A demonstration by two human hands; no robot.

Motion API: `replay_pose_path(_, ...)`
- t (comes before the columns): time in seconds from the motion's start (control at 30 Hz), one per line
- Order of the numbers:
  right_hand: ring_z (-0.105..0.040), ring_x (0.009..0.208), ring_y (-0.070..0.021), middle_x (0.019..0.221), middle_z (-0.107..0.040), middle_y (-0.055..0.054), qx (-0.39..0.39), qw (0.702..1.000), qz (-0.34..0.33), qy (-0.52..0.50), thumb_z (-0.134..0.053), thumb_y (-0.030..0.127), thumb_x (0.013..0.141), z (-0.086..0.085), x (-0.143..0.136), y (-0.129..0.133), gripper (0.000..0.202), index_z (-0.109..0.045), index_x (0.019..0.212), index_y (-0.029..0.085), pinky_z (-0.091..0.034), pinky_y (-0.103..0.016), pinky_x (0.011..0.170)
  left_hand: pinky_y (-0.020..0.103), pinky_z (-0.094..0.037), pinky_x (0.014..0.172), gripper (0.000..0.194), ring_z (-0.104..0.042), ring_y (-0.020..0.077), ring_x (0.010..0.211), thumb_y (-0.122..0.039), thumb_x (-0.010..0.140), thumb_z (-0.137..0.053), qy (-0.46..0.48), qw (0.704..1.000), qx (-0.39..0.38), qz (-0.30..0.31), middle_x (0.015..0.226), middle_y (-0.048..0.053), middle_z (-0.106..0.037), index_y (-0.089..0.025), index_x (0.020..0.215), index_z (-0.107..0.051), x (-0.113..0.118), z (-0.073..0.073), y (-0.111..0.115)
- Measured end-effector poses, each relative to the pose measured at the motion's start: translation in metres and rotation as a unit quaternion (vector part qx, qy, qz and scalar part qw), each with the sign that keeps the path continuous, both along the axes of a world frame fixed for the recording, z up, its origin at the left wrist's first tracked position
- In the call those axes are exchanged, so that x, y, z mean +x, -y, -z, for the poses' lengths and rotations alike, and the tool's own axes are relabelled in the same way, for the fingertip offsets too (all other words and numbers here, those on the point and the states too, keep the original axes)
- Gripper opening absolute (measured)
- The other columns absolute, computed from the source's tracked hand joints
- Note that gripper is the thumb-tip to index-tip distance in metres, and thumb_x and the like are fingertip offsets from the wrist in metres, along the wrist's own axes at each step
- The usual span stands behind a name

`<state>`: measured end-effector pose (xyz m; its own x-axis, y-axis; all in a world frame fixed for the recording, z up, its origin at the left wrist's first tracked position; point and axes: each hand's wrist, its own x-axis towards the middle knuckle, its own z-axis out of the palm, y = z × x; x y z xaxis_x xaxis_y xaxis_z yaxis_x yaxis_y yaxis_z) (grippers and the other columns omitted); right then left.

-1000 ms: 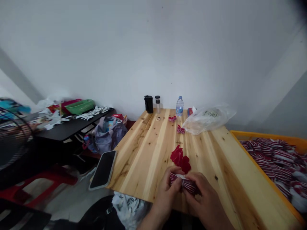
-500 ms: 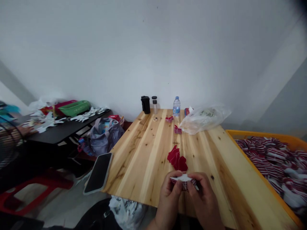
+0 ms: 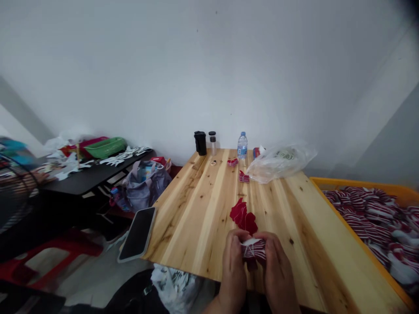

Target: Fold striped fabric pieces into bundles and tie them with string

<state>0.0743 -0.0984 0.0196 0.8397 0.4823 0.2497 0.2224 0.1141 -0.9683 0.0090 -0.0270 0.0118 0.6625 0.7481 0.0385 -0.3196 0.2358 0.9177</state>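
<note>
Between my two hands, over the near end of the wooden table (image 3: 196, 226), is a bundle of red-and-white striped fabric pieces (image 3: 254, 250) with pale bands round its middle. My left hand (image 3: 234, 264) presses its left side, fingers together. On the right side my right hand (image 3: 278, 266) grips it the same way. Just beyond my fingertips lie dark red fabric pieces (image 3: 244, 216), loosely overlapping. Farther back are two small red striped bundles, one banded bundle (image 3: 244, 176) nearer and another bundle (image 3: 232, 162) behind it.
An orange crate (image 3: 330, 198) full of striped bundles stands right. At the back are a black cup (image 3: 200, 143), a water bottle (image 3: 242, 146) and a clear plastic bag (image 3: 271, 165). A phone (image 3: 137, 234) lies at the left edge. Another person's hand (image 3: 39, 176) is far left.
My thumbs have come off the front of the bundle, and both hands now clasp its sides. Its striped face and bands show more. The view has shifted slightly.
</note>
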Motion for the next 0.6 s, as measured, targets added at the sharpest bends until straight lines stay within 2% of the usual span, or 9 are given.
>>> replay_pose_path(0.1,-0.063,0.076,-0.017,0.092,-0.065,-0.004,-0.015,1.0,-0.004,-0.017,-0.035,0.048,0.099,-0.002,0.003,0.0,0.036,-0.06,0.098,0.023,-0.053,-0.026,0.065,0.026,-0.044,0.057,0.041,-0.053,0.0152,0.066,-0.055,0.094,-0.042,-0.022,0.998,0.057,-0.001,0.083,0.004,-0.06,-0.019,0.09,-0.061,0.0,-0.008,0.0)
replay_pose_path(0.23,-0.065,0.087,-0.0197,0.104,-0.066,-0.007,-0.007,0.996,-0.071,0.045,-0.03,0.046,0.1,-0.002,0.012,0.005,0.04,-0.061,0.111,0.023,-0.056,-0.03,0.072,0.024,-0.04,0.049,0.043,-0.055,0.0141,0.058,-0.056,0.095,-0.038,-0.02,0.999,0.003,0.045,0.075,0.002,-0.061,-0.018,0.091,-0.058,0.005,-0.01,-0.014)
replay_pose_path(0.3,-0.064,0.099,-0.022,0.115,-0.064,-0.008,-0.007,0.989,-0.087,0.117,-0.039,0.044,0.097,-0.004,0.017,0.007,0.036,-0.058,0.121,0.024,-0.055,-0.033,0.082,0.023,-0.04,0.048,0.041,-0.054,0.0126,0.055,-0.056,0.094,-0.041,-0.016,0.999,-0.015,0.045,0.076,0.001,-0.061,-0.018,0.093,-0.056,0.006,-0.01,-0.021)
replay_pose_path(0.37,-0.061,0.105,-0.0227,0.117,-0.063,-0.008,-0.019,0.984,-0.09,0.151,-0.048,0.04,0.095,-0.006,0.019,0.009,0.031,-0.058,0.12,0.024,-0.052,-0.034,0.089,0.023,-0.041,0.048,0.038,-0.054,0.0118,0.056,-0.056,0.093,-0.044,-0.019,0.999,-0.017,0.042,0.08,0.002,-0.063,-0.019,0.095,-0.055,0.005,-0.009,-0.025)
replay_pose_path(0.43,-0.062,0.103,-0.022,0.111,-0.066,-0.008,-0.034,0.989,-0.082,0.117,-0.048,0.04,0.095,-0.006,0.022,0.01,0.027,-0.062,0.11,0.024,-0.051,-0.032,0.089,0.023,-0.044,0.051,0.041,-0.058,0.0131,0.06,-0.057,0.093,-0.043,-0.012,0.998,-0.033,0.057,0.085,0.004,-0.064,-0.019,0.102,-0.055,0.0,-0.008,-0.025)
replay_pose_path(0.5,-0.063,0.099,-0.0217,0.108,-0.067,-0.007,-0.05,0.996,-0.07,0.036,-0.045,0.047,0.095,-0.003,0.025,0.01,0.031,-0.063,0.104,0.023,-0.053,-0.031,0.085,0.027,-0.049,0.06,0.046,-0.064,0.0169,0.073,-0.058,0.093,-0.043,0.002,0.995,-0.042,0.091,0.097,0.007,-0.065,-0.018,0.113,-0.053,-0.006,-0.008,-0.022)
replay_pose_path(0.6,-0.064,0.1,-0.0224,0.11,-0.067,-0.006,-0.081,0.991,-0.072,-0.077,-0.043,0.054,0.094,0.005,0.031,0.01,0.038,-0.06,0.107,0.023,-0.055,-0.03,0.082,0.036,-0.05,0.089,0.058,-0.062,0.0241,0.105,-0.048,0.083,-0.067,0.021,0.987,0.006,0.159,0.123,0.011,-0.059,-0.022,0.13,-0.045,-0.012,-0.011,-0.018)
